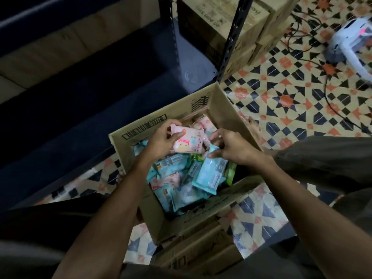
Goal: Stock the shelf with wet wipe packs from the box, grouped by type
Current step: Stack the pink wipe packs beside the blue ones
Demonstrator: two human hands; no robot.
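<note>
left hand [161,140] holding pink pack [188,140], open box [161,224]
</note>
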